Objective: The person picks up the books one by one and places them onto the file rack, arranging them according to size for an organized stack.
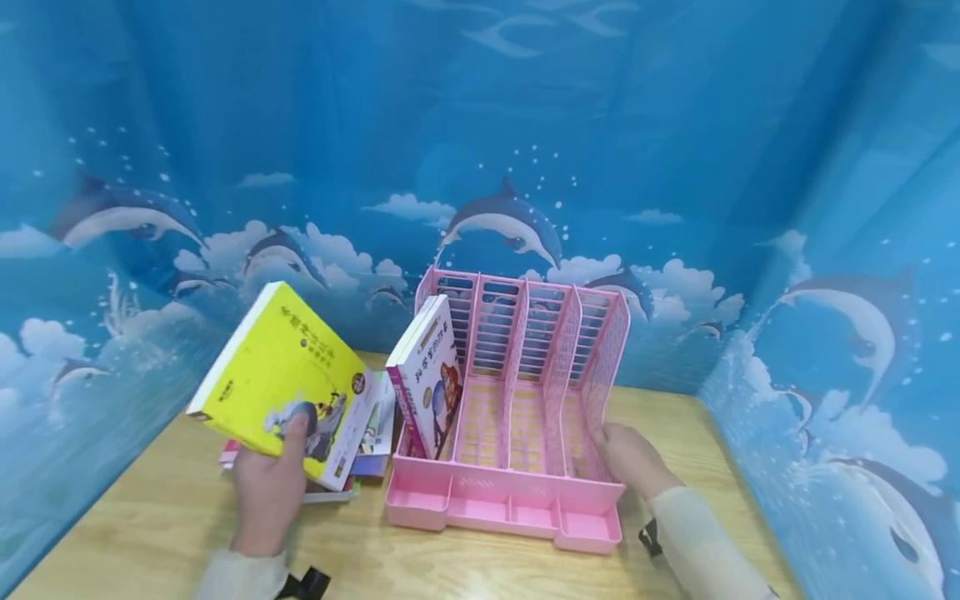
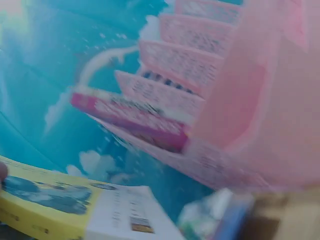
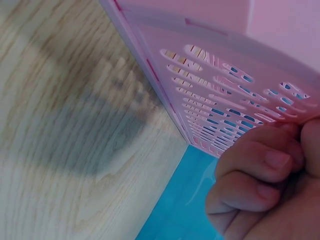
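A thick yellow book [image 1: 300, 375] is tilted in the air at the left, gripped by my left hand [image 1: 272, 492] with the thumb across its cover. In the left wrist view the yellow book [image 2: 55, 200] appears beside the rack, blurred. A pink desktop book rack [image 1: 510, 492] with upright dividers stands in the middle of the table. One white-covered book with a purple spine [image 1: 431, 379] leans in its leftmost slot. My right hand [image 1: 633, 458] pinches the rack's right side wall; in the right wrist view its curled fingers [image 3: 255, 175] hold the perforated panel's edge [image 3: 220, 90].
More books [image 1: 378, 425] lie piled on the wooden table [image 1: 420, 567], left of the rack and partly hidden behind the yellow book. Small open trays run along the rack's front. A blue dolphin-print curtain [image 1: 337, 125] encloses the back and sides.
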Motion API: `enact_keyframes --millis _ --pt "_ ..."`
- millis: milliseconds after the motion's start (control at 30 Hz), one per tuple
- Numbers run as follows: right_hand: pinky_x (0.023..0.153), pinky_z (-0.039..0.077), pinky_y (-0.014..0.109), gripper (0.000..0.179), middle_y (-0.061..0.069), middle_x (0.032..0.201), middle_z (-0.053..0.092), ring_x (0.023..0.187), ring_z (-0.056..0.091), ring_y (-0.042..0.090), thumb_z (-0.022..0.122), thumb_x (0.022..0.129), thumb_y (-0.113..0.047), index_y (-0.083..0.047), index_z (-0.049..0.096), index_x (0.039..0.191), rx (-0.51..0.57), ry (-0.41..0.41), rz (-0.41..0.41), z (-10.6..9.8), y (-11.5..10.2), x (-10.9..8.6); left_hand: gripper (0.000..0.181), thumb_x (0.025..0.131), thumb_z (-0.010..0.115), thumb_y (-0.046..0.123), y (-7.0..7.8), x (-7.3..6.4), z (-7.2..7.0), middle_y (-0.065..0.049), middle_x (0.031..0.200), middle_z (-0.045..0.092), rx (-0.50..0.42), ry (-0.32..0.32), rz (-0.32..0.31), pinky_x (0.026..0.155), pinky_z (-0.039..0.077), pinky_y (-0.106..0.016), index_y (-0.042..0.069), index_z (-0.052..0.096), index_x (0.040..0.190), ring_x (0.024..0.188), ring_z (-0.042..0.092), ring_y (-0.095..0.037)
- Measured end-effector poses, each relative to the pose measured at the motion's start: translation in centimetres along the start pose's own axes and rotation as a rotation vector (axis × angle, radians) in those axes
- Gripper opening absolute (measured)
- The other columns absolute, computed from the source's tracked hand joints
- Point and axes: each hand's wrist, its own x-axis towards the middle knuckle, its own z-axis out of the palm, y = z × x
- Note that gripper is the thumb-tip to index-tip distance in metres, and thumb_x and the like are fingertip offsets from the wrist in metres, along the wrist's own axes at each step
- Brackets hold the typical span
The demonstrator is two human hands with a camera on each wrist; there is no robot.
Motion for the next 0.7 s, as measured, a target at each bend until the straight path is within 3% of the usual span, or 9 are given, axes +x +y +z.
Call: enact_keyframes --millis 67,133,233,300,400,467,533,633,700 --pt "0.089 0.054 0.058 0.047 0.004 0.077 0.063 0.076 0.062 0.021 0.038 0.112 -0.034 -0.004 0.07 0.098 0.001 0.007 0.003 -0.2 0.1 -0.1 0.039 0.105 0.06 0.013 1.3 0.0 0.3 0.002 0.122 0.072 -0.122 0.058 0.089 0.081 0.057 -0.015 0.005 0.057 0.143 0.098 0.069 0.004" --pt "0.089 0.054 0.059 0.046 0.004 0.076 0.062 0.076 0.063 0.021 0.038 0.112 -0.033 -0.003 0.069 0.097 0.003 0.011 0.004 -0.4 0.2 -0.1 0.044 0.103 0.058 0.002 3.0 0.1 0.8 -0.002 0.128 0.07 -0.3 0.081 0.236 0.089 0.057 -0.02 0.001 0.051 0.147 0.109 0.07 -0.006" --pt "0.091 0.054 0.06 0.047 0.006 0.08 0.065 0.08 0.066 0.024 0.037 0.112 -0.034 -0.002 0.07 0.101 0.02 0.016 0.015 -0.6 0.3 -0.3 0.052 0.098 0.053 -0.012 5.9 0.2 1.8 -0.023 0.136 0.063 -0.58 0.045 0.442 0.096 0.057 -0.03 -0.007 0.042 0.148 0.12 0.068 -0.024" --pt "0.093 0.053 0.061 0.049 0.009 0.086 0.069 0.084 0.068 0.028 0.037 0.112 -0.035 -0.002 0.071 0.103 0.03 0.023 0.013 -0.7 0.3 -0.3 0.052 0.097 0.052 -0.013 7.5 0.0 2.7 -0.027 0.138 0.06 -0.643 0.033 0.5 0.1 0.055 -0.033 -0.008 0.04 0.148 0.124 0.065 -0.028" --pt "0.091 0.053 0.061 0.048 0.009 0.087 0.069 0.085 0.068 0.029 0.037 0.112 -0.035 -0.002 0.071 0.102 0.044 0.027 0.014 -0.8 0.3 -0.3 0.052 0.098 0.051 -0.012 8.8 -0.3 4.3 -0.026 0.14 0.059 -0.669 -0.011 0.494 0.102 0.055 -0.035 -0.006 0.039 0.148 0.127 0.063 -0.03" --pt "0.087 0.054 0.059 0.048 0.008 0.085 0.067 0.082 0.066 0.026 0.037 0.112 -0.035 -0.002 0.07 0.102 0.053 0.024 0.01 -0.7 0.2 -0.3 0.053 0.1 0.051 -0.009 9.0 -0.6 5.4 -0.021 0.142 0.058 -0.612 -0.055 0.442 0.102 0.055 -0.033 0.0 0.038 0.151 0.13 0.061 -0.028" --pt "0.082 0.056 0.055 0.045 0.005 0.081 0.064 0.077 0.063 0.022 0.039 0.112 -0.033 -0.002 0.069 0.101 0.057 0.021 0.012 -0.5 0.2 -0.3 0.053 0.103 0.05 -0.005 8.7 -0.7 6.7 -0.019 0.145 0.057 -0.591 -0.102 0.377 0.1 0.056 -0.035 0.007 0.037 0.153 0.131 0.06 -0.028" --pt "0.08 0.056 0.053 0.043 0.005 0.08 0.063 0.075 0.061 0.021 0.04 0.111 -0.031 0.0 0.069 0.103 0.068 0.023 0.004 -0.2 0.2 -0.4 0.053 0.107 0.052 0.005 7.8 -0.8 8.4 -0.01 0.146 0.058 -0.484 -0.128 0.285 0.097 0.057 -0.034 0.02 0.037 0.155 0.13 0.061 -0.025" --pt "0.08 0.056 0.053 0.043 0.005 0.079 0.063 0.074 0.061 0.021 0.04 0.111 -0.031 -0.001 0.069 0.101 0.067 0.023 -0.003 -0.1 0.1 -0.5 0.051 0.107 0.052 0.009 7.0 -0.8 9.4 -0.006 0.146 0.059 -0.445 -0.118 0.269 0.097 0.057 -0.035 0.023 0.038 0.155 0.13 0.062 -0.025"
